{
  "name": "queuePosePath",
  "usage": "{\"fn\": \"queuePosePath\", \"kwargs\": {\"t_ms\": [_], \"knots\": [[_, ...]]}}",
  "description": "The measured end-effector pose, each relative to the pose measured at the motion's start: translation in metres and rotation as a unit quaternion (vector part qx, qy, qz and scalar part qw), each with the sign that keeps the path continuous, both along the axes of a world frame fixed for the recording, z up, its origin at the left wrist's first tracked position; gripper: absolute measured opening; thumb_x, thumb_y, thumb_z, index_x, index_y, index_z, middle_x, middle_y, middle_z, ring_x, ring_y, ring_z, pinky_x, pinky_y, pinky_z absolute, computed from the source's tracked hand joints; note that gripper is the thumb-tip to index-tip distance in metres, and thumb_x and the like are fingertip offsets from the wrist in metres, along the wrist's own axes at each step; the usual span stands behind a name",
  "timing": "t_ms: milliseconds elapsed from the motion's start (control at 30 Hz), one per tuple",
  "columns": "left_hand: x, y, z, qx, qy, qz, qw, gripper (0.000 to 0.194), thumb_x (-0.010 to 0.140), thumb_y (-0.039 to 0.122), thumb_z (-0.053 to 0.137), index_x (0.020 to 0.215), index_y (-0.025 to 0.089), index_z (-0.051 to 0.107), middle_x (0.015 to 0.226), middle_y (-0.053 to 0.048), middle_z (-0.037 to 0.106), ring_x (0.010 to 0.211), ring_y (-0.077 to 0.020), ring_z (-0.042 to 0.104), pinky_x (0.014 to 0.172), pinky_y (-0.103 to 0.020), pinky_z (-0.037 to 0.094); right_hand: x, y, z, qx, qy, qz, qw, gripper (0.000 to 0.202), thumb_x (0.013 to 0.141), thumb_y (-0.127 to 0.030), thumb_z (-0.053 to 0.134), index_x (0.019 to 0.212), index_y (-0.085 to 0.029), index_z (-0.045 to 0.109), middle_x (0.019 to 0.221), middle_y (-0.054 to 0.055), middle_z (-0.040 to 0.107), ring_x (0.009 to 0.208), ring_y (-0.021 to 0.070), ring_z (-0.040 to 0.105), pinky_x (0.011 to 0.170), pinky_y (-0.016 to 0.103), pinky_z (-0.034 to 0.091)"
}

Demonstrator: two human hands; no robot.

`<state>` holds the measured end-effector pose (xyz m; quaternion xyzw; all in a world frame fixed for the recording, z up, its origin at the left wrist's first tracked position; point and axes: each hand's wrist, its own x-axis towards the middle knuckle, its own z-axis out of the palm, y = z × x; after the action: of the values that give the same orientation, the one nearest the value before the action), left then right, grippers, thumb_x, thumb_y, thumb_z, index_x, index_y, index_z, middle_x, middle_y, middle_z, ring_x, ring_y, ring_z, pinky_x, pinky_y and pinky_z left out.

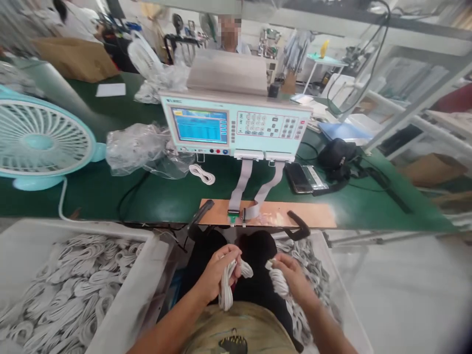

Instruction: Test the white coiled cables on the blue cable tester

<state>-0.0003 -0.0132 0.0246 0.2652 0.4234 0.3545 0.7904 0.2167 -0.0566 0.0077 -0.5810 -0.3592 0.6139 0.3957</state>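
My left hand (223, 268) is closed around a coiled white cable (226, 290), whose loops hang below and to the right of the fingers. To the right, my right hand (289, 270) pinches another white cable bundle (279, 282) near its upper end. Both hands are over my lap, below the table edge. Ahead of them, a copper-coloured plate (317, 215) lies at the edge of the green table (177, 196). Two small connectors stand on it, joined by grey ribbon cables (240, 187) to a tester (202, 128) with a lit blue screen.
Bins of coiled white cables (70, 280) flank my legs. Black clamps (201, 216) sit at both ends of the plate. A fan (40, 140), plastic bags (136, 147), a loose coil (202, 174) and a phone (298, 178) are on the table. A person (229, 37) is behind the tester.
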Motion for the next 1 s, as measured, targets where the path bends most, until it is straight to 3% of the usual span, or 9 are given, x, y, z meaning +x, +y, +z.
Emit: {"fn": "queuePosePath", "kwargs": {"t_ms": [100,167,300,400,500,633,733,900,1000], "knots": [[-0.003,-0.005,-0.002,-0.001,-0.064,-0.029,0.998,0.025,0.077,0.038,0.065,0.071,0.016,0.055,0.053,0.003,0.054,0.036,-0.0059,0.043,0.031,-0.014,0.026,0.056,-0.027,-0.013,0.022,-0.255,0.033,0.966,0.029,0.074,-0.047,0.062,0.066,-0.019,0.058,0.062,0.001,0.052,0.060,0.0179,0.050,0.057,0.029,0.039],[0.001,-0.007,-0.001,0.004,-0.100,-0.060,0.993,0.024,0.078,0.036,0.064,0.069,0.015,0.055,0.053,0.003,0.053,0.035,-0.0050,0.041,0.032,-0.014,0.025,0.068,-0.040,-0.016,0.048,-0.348,0.035,0.936,0.030,0.074,-0.046,0.063,0.085,-0.019,0.064,0.084,0.007,0.060,0.078,0.0246,0.057,0.071,0.036,0.045],[0.018,-0.010,0.007,0.026,-0.168,-0.104,0.980,0.023,0.078,0.034,0.063,0.067,0.014,0.057,0.054,0.002,0.052,0.034,-0.0058,0.044,0.032,-0.016,0.027,0.027,-0.040,-0.005,0.132,-0.205,0.145,0.959,0.060,0.075,-0.045,0.068,0.127,-0.022,0.049,0.124,0.011,0.053,0.111,0.0271,0.051,0.093,0.039,0.041],[0.022,-0.009,0.018,0.054,-0.164,-0.133,0.976,0.024,0.076,0.036,0.064,0.068,0.014,0.059,0.058,-0.001,0.056,0.038,-0.0085,0.049,0.032,-0.016,0.027,-0.014,-0.028,0.004,0.167,-0.124,0.173,0.963,0.030,0.078,-0.032,0.065,0.105,-0.019,0.059,0.097,0.003,0.062,0.089,0.0204,0.057,0.077,0.030,0.045],[0.013,-0.004,0.027,0.059,-0.052,-0.134,0.988,0.023,0.077,0.037,0.064,0.073,0.014,0.063,0.065,-0.004,0.061,0.039,-0.0075,0.048,0.031,-0.016,0.029,-0.032,-0.020,0.005,0.182,-0.167,0.156,0.956,0.009,0.082,-0.021,0.057,0.091,-0.018,0.058,0.081,-0.001,0.060,0.073,0.0153,0.055,0.065,0.025,0.042],[-0.005,0.002,0.028,0.057,0.131,-0.056,0.988,0.027,0.076,0.041,0.064,0.078,0.014,0.066,0.065,-0.001,0.060,0.036,-0.0032,0.036,0.032,-0.015,0.028,-0.029,-0.015,0.001,0.278,-0.344,0.169,0.881,0.025,0.077,-0.015,0.061,0.101,-0.018,0.055,0.084,0.003,0.061,0.075,0.0180,0.056,0.067,0.027,0.040],[-0.015,0.006,0.023,0.114,0.228,-0.011,0.967,0.028,0.072,0.040,0.066,0.084,0.015,0.069,0.072,-0.002,0.062,0.039,-0.0036,0.040,0.035,-0.016,0.031,-0.027,-0.012,0.002,0.323,-0.437,0.196,0.816,0.018,0.081,-0.020,0.062,0.097,-0.016,0.054,0.080,0.005,0.059,0.072,0.0203,0.055,0.064,0.030,0.039],[-0.020,0.009,0.012,0.144,0.260,-0.141,0.944,0.031,0.071,0.035,0.065,0.095,0.017,0.072,0.078,-0.003,0.065,0.042,-0.0061,0.041,0.034,-0.017,0.031,-0.029,-0.004,0.008,0.393,-0.466,0.242,0.755,0.035,0.084,-0.049,0.058,0.094,-0.015,0.056,0.075,0.007,0.060,0.067,0.0222,0.053,0.060,0.032,0.037],[-0.016,0.006,0.007,0.160,0.254,-0.184,0.936,0.024,0.073,0.033,0.062,0.086,0.016,0.072,0.059,0.002,0.057,0.040,-0.0066,0.037,0.035,-0.017,0.029,-0.033,0.003,0.011,0.401,-0.413,0.259,0.776,0.038,0.090,-0.052,0.046,0.092,-0.016,0.058,0.074,0.007,0.060,0.066,0.0213,0.051,0.059,0.032,0.035]]}}
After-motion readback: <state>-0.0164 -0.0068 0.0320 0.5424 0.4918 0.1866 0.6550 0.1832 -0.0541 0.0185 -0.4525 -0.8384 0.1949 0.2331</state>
